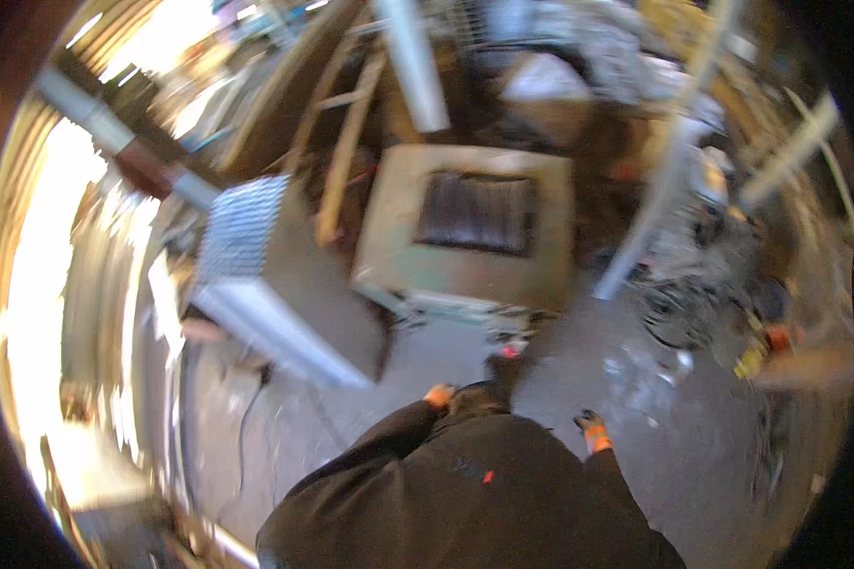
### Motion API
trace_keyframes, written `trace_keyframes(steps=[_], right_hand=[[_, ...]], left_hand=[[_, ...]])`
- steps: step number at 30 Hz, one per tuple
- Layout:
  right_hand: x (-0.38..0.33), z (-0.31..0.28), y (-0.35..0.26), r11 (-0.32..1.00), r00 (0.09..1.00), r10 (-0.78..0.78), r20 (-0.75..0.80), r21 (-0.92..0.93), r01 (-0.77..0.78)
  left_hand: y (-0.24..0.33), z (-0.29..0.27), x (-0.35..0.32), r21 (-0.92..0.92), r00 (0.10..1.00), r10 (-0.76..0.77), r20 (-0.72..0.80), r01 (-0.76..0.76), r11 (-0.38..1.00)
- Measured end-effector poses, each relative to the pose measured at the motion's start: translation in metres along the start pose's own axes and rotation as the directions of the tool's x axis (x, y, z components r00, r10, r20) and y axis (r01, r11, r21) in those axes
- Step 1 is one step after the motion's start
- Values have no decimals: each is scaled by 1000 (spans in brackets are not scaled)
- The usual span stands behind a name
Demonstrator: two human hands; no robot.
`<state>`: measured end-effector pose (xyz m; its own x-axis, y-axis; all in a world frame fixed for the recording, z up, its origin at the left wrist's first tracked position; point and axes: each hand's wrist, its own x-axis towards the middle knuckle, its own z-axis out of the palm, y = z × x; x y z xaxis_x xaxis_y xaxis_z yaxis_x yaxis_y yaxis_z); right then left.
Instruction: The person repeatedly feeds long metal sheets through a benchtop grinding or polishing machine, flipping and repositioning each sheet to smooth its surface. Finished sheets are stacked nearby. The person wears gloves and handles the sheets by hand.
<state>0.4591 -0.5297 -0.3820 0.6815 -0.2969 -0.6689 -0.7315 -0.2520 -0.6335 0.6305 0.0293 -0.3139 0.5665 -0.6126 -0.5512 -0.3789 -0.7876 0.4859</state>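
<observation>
Motion blur softens the whole head view. In an orange and black glove, my left hand [438, 395] reaches forward past the dark sleeve, beside a dark rounded shape [484, 394]; its fingers are smeared. My right hand [594, 432], gloved alike, hangs over the grey floor [550, 389] at my right side, apart from other things. Whether its fingers hold anything is too blurred to make out. Ahead stands a boxy beige-green metal cabinet [550, 209] with a dark slatted opening [477, 212] in its top. A small red spot [510, 351] shows near its base.
Left of the cabinet a metal box with a ribbed side [242, 228] leans at an angle. Behind it rises a wooden ladder [346, 142]. Pale posts [413, 66] stand around. Coiled dark cable or hose [674, 313] and clutter lie at the right. A cord [247, 427] crosses the floor.
</observation>
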Motion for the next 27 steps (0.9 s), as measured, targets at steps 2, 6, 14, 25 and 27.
trace_keyframes(steps=[2, 6, 14, 25, 27], right_hand=[[10, -34, -35, 974, 988, 142, -52, 187, -130], [13, -114, -120, 998, 981, -58, -185, 27, 64], [203, -325, -381, 815, 824, -496, -273, -472, 335], [582, -595, -773, 301, 520, -836, -176, -939, 166], [621, -617, -797, 215, 528, -842, -112, -967, 137]], left_hand=[[15, -23, 45, -62, 997, 77, 12, -77, 995], [54, -51, 135, -366, 985, -65, 159, 120, 923], [107, -78, 150, -401, 984, 30, -173, -98, 911], [336, -31, 148, -451, 715, -693, -96, 589, 671], [368, -22, 159, -323, 623, -767, 156, 766, 556]])
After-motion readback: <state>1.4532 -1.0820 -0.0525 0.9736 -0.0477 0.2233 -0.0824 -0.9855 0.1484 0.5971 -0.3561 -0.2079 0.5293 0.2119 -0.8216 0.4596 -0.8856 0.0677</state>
